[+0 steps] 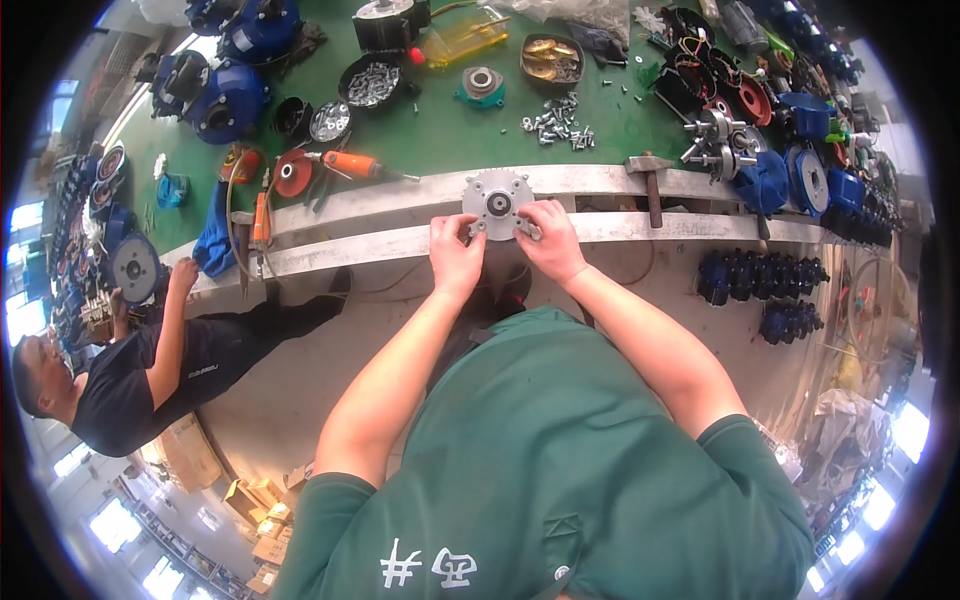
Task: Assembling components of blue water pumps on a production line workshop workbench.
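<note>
A round silver metal motor end cover point(481, 200), with a dark-centred bearing hub, rests on the pale rails of the bench edge in front of me. My left hand point(457, 258) is closed at its lower left edge, thumb and fingers pinching there. At the lower right edge my right hand point(556, 243) grips in the same way. Whether a small bolt sits between the fingertips is too small to tell. Beyond the cover, loose bolts point(560, 125) lie scattered on the green bench top point(430, 130).
A hammer point(653, 195) lies across the rails to the right. An orange power tool point(352, 165) lies left. Behind are a bowl of screws point(373, 82), a teal-based part point(481, 87) and a yellow bottle point(465, 40). Another person point(150, 370) works at far left.
</note>
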Demonstrator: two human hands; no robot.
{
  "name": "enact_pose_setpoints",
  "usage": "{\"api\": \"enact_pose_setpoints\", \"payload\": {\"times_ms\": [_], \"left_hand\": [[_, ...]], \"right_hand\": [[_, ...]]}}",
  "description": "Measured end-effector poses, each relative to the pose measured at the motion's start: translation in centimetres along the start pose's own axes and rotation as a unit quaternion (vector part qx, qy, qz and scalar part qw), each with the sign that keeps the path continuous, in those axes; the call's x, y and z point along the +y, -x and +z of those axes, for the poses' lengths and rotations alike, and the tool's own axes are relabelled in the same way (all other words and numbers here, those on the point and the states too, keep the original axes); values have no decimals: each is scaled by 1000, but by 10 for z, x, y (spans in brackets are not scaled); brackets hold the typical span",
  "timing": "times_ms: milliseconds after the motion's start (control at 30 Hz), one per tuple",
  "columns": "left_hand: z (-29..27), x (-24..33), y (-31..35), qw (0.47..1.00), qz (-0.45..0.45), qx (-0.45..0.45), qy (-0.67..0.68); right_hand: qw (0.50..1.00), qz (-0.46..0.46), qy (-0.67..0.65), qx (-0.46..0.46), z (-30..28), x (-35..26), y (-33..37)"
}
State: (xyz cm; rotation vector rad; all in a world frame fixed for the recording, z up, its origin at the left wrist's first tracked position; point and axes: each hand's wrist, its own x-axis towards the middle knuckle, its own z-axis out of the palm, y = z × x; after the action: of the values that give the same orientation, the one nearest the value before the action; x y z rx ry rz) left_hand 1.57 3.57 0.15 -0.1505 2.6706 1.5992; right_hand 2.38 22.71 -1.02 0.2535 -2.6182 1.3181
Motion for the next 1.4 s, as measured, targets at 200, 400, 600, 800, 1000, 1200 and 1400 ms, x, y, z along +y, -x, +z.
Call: {"api": "enact_pose_setpoints", "payload": {"times_ms": [200, 400, 600, 800, 1000, 1200, 1400], "left_hand": [[7, -5, 0, 999, 7, 20, -35], [6, -6, -2, 1000, -20, 22, -2], [6, -6, -2, 999, -29, 25, -4], [6, -3, -1, 999, -28, 25, 8], [6, -4, -2, 999, -34, 18, -1], [5, -3, -3, 999, -48, 16, 19], [4, -2, -4, 999, -49, 10, 3]], "right_hand": [[1000, 7, -17, 9, 4, 3, 4], [1000, -3, -9, 22, 4, 2, 4], [1000, -13, 7, 21, 5, 3, 2], [1000, 7, 2, 20, 5, 3, 3], [999, 20, -8, 31, 7, 3, 4], [999, 24, -14, 34, 7, 3, 4], [999, 17, -10, 34, 6, 1, 3]]}}
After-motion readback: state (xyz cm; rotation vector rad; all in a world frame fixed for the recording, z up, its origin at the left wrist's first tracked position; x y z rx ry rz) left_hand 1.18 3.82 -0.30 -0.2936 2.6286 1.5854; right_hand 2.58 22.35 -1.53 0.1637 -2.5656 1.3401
